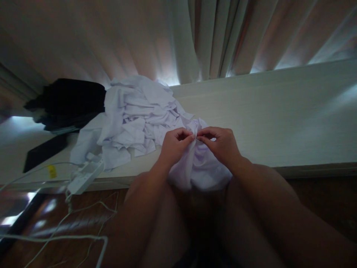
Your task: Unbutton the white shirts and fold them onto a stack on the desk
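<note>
A white cloth garment (205, 169) hangs from my fingers over the front edge of the ledge and between my knees; its exact kind does not show. My left hand (178, 143) pinches its gathered top between thumb and index finger. Right beside it, my right hand (220, 143) pinches the same bunched fabric, the fingertips of both hands nearly touching. Whatever small detail lies between the fingertips is hidden. Just beyond my left hand a heap of crumpled white clothes (139, 111) spreads over the ledge.
The pale ledge (279, 119) runs along curtains (125, 37). Folded black clothes (74, 98) and a flat dark object (44, 152) lie at the left. A white power strip (86, 175) sits at the ledge's front edge, with white cables (58, 238) trailing to the brown floor.
</note>
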Demonstrator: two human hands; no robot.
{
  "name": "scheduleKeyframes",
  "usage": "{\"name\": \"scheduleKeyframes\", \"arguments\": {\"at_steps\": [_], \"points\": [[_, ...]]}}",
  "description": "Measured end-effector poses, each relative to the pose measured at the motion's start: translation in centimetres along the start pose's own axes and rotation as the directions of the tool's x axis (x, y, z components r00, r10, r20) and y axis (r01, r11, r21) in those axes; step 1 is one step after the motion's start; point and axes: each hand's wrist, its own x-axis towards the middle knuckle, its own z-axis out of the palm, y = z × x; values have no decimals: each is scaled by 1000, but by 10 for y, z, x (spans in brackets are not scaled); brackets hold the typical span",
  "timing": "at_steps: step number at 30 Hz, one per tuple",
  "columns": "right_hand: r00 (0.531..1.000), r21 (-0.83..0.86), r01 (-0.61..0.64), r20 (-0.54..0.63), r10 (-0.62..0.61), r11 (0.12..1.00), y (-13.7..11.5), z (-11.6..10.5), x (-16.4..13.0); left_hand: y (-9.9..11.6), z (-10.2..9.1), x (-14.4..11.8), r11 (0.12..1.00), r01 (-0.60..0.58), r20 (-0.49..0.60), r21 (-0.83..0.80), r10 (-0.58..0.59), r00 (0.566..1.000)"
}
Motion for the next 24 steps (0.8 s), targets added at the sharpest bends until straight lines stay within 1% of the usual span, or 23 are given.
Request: {"name": "scheduleKeyframes", "arguments": {"at_steps": [4, 7, 12, 18, 22, 24], "points": [[999, -36, 11, 33, -10, 999, 1, 1, 0, 1, 2, -2, 997, -20, -21, 75, 22, 1000], [999, -35, 4, 33, -3, 999, -1, 1, -1, 4, 3, -4, 991, -33, -42, 129, 38, 998], [999, -52, 11, 40, -9, 999, -3, 4, -2, 5, 3, -4, 987, -23, -56, 156, 32, 998], [1000, -62, -4, 23, 6, 998, -2, 4, -2, 6, 2, -4, 983, -30, -33, 180, 36, 999], [1000, -57, 4, 22, -3, 998, -2, 5, -2, 7, 3, -4, 973, -32, -24, 229, 39, 999], [1000, -39, -21, 16, 22, 999, -2, 6, -3, 8, 4, -4, 968, -30, -27, 250, 38, 999]]}}
